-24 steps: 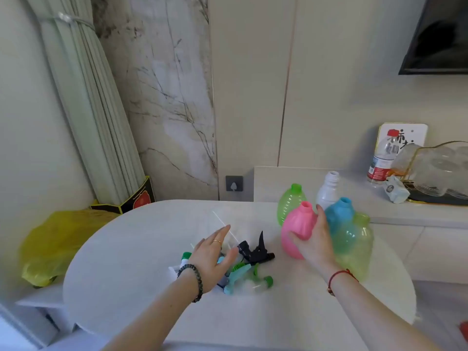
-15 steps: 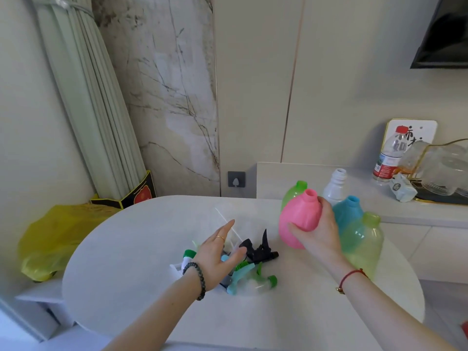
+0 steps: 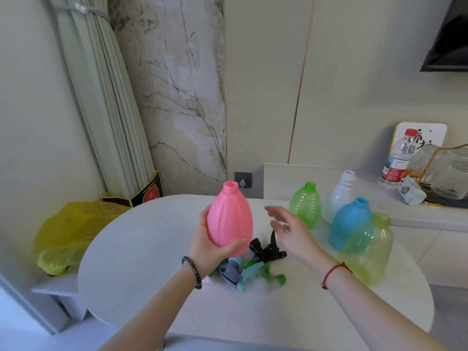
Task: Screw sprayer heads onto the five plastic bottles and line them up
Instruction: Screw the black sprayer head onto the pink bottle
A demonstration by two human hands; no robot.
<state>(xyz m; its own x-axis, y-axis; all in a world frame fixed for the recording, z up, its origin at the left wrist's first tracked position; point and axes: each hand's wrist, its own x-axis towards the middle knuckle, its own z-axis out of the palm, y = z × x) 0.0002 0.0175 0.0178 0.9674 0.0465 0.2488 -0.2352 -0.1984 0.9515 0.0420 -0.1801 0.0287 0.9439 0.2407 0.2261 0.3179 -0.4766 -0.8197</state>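
Our left hand [image 3: 211, 245] grips the pink bottle [image 3: 230, 221] upright above the table [image 3: 141, 269], fingers wrapped round its lower body. Our right hand [image 3: 291, 233] hovers beside it, open and empty, blurred. Below lies the pile of sprayer heads [image 3: 253, 267]. To the right stand the green [image 3: 306, 207], white [image 3: 342, 193], blue [image 3: 350, 226] and yellow-green bottles [image 3: 372, 254].
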